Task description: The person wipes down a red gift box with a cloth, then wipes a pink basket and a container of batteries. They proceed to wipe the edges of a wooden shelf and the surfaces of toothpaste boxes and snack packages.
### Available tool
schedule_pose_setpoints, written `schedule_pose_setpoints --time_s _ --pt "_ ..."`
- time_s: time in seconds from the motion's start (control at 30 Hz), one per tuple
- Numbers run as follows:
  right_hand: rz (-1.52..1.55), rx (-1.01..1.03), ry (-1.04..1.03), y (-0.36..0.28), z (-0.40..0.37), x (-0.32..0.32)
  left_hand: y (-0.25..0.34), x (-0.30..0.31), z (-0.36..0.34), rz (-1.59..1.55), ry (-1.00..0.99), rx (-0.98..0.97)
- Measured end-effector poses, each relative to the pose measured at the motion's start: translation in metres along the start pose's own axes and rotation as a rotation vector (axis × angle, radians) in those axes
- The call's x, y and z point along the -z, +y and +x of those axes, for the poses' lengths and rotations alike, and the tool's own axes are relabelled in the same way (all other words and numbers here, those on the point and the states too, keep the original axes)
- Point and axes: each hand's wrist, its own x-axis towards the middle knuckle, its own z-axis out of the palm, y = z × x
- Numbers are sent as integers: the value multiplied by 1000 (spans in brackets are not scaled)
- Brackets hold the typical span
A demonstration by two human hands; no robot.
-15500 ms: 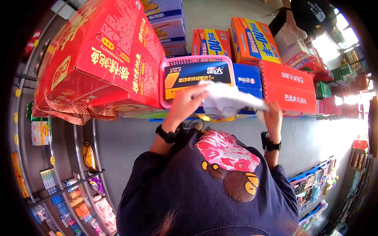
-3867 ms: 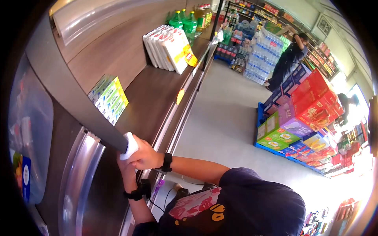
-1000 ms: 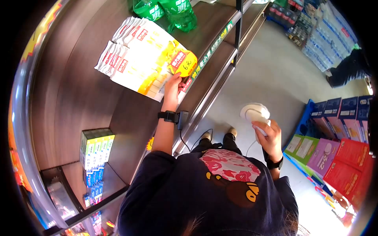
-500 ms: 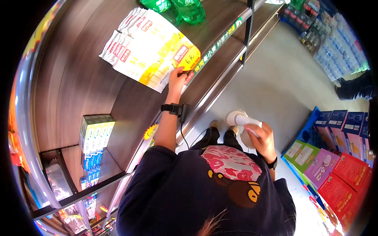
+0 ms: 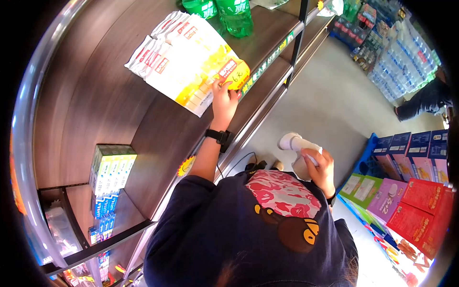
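My left hand (image 5: pixel 225 103) reaches to the shelf front, its thumb and fingers closed at the lower corner of a yellow price tag (image 5: pixel 238 75) with "6" handwritten on it. Right behind the tag lie several white-and-yellow packets (image 5: pixel 191 62) with red labels, in two overlapping rows on the brown shelf (image 5: pixel 100 91). Low by my body, over the floor, my right hand (image 5: pixel 321 167) is wrapped round a white handheld device (image 5: pixel 297 145) with a rounded head; fingers hide part of its grip.
Green bottles (image 5: pixel 234 18) stand behind the packets. Toothpaste-like boxes (image 5: pixel 114 167) are stacked on the left. Colourful cartons (image 5: pixel 411 205) fill the right side near a blue crate (image 5: pixel 370 143). Wrapped water bottles (image 5: pixel 401 57) and a person's leg (image 5: pixel 420 106) are at the far right.
The view has shifted slightly. My left hand stays at the price tag, its fingers a little further over the tag's edge. My right hand still holds the white device, tilted slightly differently.
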Motion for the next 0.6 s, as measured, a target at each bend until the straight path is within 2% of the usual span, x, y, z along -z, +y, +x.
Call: schedule_pose_setpoints --time_s 0.07,0.1,0.13,0.2,0.23,0.6 --pt "-21 -19 -46 -2 -1 -2 10 -1 7 226 53 -281" --pt "-28 -20 -46 -4 -1 -1 21 1 11 211 -49 -168" --pt "-35 -18 -66 -6 -2 0 20 -2 12 204 -50 -168" --pt "-47 -18 -84 -8 -4 0 16 -11 21 385 -97 -217" --pt "-46 -18 -65 -8 -5 0 13 -13 25 397 -181 -168" --pt "-43 -42 -19 -12 -12 -9 1 -9 36 363 -435 -98"
